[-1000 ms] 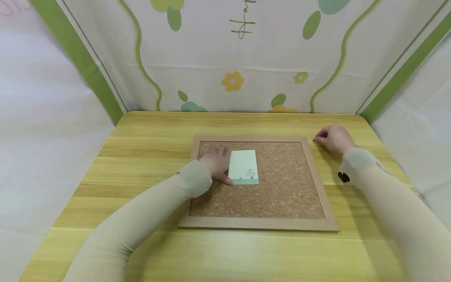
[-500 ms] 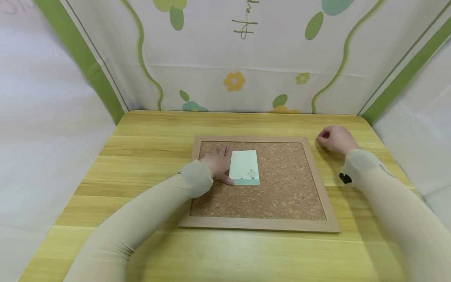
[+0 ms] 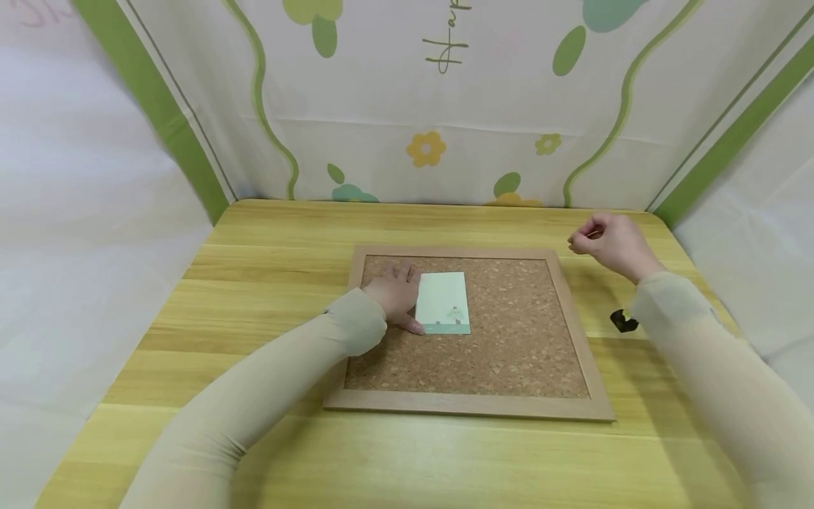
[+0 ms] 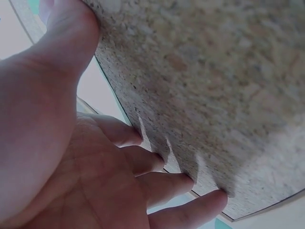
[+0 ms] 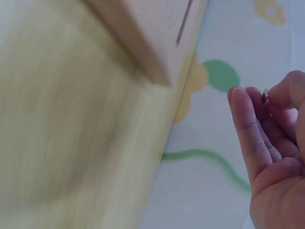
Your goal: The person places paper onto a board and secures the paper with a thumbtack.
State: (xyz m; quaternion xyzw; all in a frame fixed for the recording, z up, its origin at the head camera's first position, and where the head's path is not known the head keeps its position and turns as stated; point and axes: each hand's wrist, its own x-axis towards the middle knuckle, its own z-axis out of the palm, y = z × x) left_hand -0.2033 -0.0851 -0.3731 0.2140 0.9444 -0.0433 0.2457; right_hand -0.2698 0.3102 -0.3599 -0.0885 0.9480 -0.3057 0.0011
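A pale green note card (image 3: pixel 443 302) lies on the framed cork board (image 3: pixel 515 325), left of its middle. My left hand (image 3: pixel 394 293) rests flat at the card's left edge, fingers spread. In the left wrist view its fingertips (image 4: pixel 178 180) touch the cork, and the card's edge shows behind the thumb. My right hand (image 3: pixel 613 244) is raised off the table, beyond the board's upper right corner. Between thumb and index finger it pinches a small metal thumbtack (image 5: pixel 265 96), mostly covered by the fingers.
A small black item (image 3: pixel 624 321) with a yellow bit lies on the wooden table (image 3: pixel 483 459), right of the board near my right wrist. A printed cloth (image 3: pixel 356 85) with flowers hangs behind the table's far edge.
My right hand has lifted off the table with the thumbtack in its pinch. More of the black item now shows. The left hand stays in place on the card and board.
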